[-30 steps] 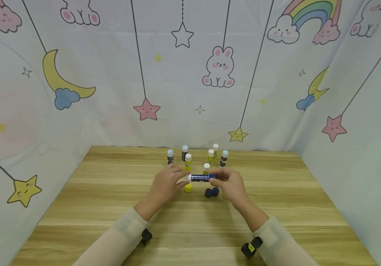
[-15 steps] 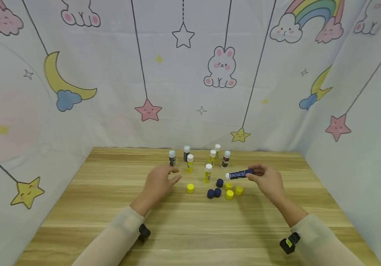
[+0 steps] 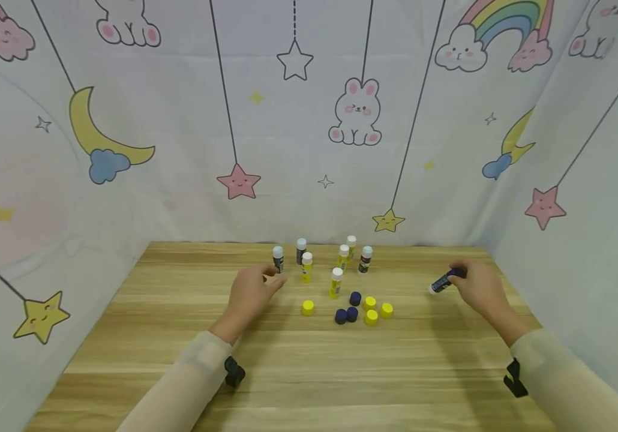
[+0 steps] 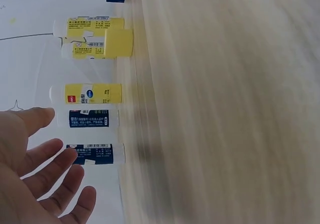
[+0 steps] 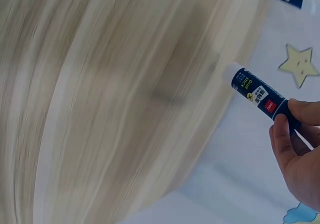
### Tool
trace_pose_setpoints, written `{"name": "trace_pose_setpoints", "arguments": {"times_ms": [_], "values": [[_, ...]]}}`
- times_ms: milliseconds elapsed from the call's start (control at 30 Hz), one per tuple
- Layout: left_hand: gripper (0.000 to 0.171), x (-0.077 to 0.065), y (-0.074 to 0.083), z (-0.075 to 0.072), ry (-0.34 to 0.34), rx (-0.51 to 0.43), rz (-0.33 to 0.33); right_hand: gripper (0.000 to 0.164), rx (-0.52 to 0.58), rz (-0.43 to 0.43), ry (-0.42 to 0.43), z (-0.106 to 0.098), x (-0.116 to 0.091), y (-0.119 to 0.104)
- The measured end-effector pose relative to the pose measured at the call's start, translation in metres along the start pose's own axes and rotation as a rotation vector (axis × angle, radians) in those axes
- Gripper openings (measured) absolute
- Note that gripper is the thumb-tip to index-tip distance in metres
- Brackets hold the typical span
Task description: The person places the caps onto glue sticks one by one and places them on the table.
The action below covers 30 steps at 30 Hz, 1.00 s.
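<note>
My right hand (image 3: 479, 289) pinches a navy glue stick (image 3: 441, 284) by its dark blue capped end, over the right side of the table. Its white end points down and to the left; in the right wrist view the label on the glue stick (image 5: 257, 92) faces the camera. My left hand (image 3: 249, 295) holds nothing, its fingers loosely bent, close to a dark glue stick (image 3: 278, 260) standing at the back left. The left wrist view shows the fingers of the left hand (image 4: 40, 174) spread near this dark glue stick (image 4: 95, 154), with a gap I cannot judge.
Several yellow glue sticks (image 3: 336, 284) and other dark ones (image 3: 365, 260) stand uncapped on the wooden table (image 3: 287, 372). In front lie loose yellow caps (image 3: 371, 318) and navy caps (image 3: 341, 316). One yellow cap (image 3: 308, 308) sits apart. A patterned curtain (image 3: 179, 120) encloses the table.
My right hand has carried the navy glue stick from the middle to the right and tilted its white end down. The left hand has let go of that end and drawn back slightly left.
</note>
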<state>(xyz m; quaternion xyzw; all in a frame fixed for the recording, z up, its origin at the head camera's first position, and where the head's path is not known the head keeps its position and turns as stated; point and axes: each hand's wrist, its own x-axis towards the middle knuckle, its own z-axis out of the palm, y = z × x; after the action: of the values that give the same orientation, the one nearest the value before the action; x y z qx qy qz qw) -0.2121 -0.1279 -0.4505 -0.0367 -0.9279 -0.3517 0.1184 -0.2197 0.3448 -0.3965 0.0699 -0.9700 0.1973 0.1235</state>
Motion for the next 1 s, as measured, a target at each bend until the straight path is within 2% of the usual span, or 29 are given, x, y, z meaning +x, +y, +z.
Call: {"name": "trace_pose_setpoints", "arguments": {"times_ms": [167,433,767,1000], "values": [[0.036,0.002,-0.003,-0.001,-0.002,-0.004,-0.048,0.030,-0.102,-0.005,-0.011,-0.009,0.010,0.026],[0.042,0.004,-0.009,-0.002,-0.002,0.000,-0.078,0.030,-0.170,-0.003,-0.046,-0.020,0.016,0.064],[0.041,0.007,-0.014,-0.001,-0.006,-0.049,-0.108,0.031,-0.200,0.056,-0.080,-0.033,0.017,0.084],[0.041,0.007,-0.018,-0.002,-0.001,-0.092,-0.134,0.031,-0.211,0.046,-0.094,-0.034,0.023,0.087]]}}
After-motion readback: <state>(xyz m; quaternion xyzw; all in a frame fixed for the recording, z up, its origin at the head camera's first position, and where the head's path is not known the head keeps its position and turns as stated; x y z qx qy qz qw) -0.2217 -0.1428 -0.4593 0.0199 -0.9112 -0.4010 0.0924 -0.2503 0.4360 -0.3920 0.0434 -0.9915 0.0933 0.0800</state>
